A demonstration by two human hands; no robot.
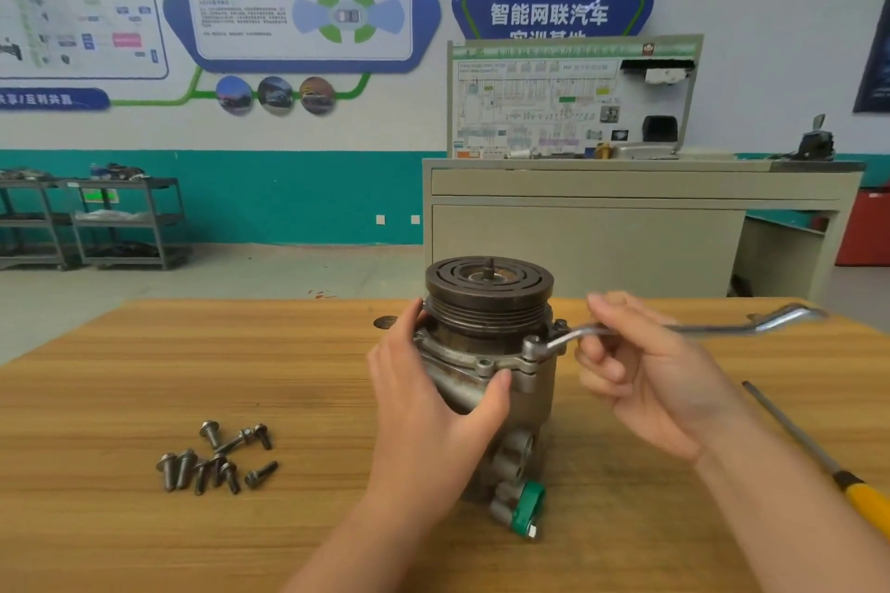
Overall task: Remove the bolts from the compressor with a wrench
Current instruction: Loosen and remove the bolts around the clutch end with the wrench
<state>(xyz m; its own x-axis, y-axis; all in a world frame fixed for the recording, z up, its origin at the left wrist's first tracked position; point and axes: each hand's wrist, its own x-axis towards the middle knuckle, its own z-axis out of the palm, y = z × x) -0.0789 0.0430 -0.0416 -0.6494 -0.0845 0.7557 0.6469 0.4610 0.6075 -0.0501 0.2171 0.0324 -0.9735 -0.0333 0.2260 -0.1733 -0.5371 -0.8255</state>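
- One grey metal compressor [486, 380] with a dark grooved pulley stands upright mid-table.
- One silver offset ring wrench [684, 328] sits on a flange bolt at its right.
- About ten loose steel bolts [219, 457] lie left.
- Left hand [433, 392] grips the body; right hand [640, 366] pinches the wrench handle.
- One yellow-handled screwdriver [818, 450] lies on the wooden table [144, 376], right.

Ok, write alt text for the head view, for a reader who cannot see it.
A person's left hand grips a compressor standing on a wooden table while the right hand holds a wrench seated on a flange bolt. Loose bolts lie to the left; a yellow-handled screwdriver lies to the right.
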